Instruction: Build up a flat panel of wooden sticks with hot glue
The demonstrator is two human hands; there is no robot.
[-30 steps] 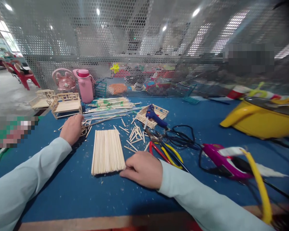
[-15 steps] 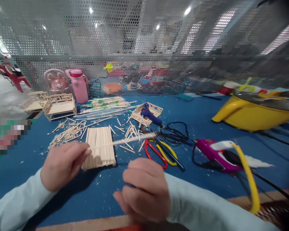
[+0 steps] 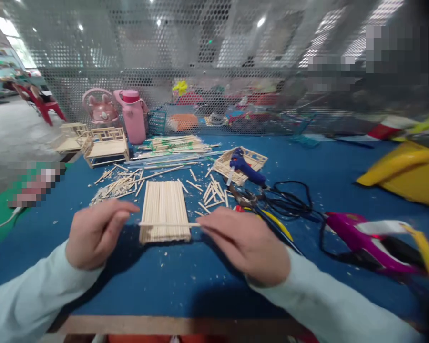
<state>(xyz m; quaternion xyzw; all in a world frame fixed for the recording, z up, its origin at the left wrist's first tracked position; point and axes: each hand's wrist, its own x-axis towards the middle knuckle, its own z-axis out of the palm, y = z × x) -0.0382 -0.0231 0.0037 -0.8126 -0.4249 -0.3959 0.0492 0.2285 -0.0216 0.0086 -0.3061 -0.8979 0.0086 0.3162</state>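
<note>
A flat panel of wooden sticks (image 3: pixel 163 202) laid side by side rests on the blue table in front of me. My right hand (image 3: pixel 248 243) pinches one end of a thin wooden stick (image 3: pixel 171 224), which spans the panel's near part from side to side. Just left of the stick's other end is my left hand (image 3: pixel 96 233), thumb and forefinger apart with nothing between them. Whether the stick touches the panel, I cannot tell. Short cut sticks (image 3: pixel 214 191) lie beyond my right hand. Pliers with a yellow handle (image 3: pixel 279 224) are partly hidden behind that hand.
A blue glue gun (image 3: pixel 248 169) leans on a small stick frame (image 3: pixel 259 159). Further right are a magenta tool (image 3: pixel 357 238) and a yellow pan (image 3: pixel 411 171). Little stick benches (image 3: pixel 107 145), a pink bottle (image 3: pixel 134 119) and bundled sticks (image 3: pixel 178 143) stand or lie at the back left.
My right hand has moved forward and now grips the stick's right end. My left hand has let go of the stick. The stick has come down level across the panel; the view has shifted right.
</note>
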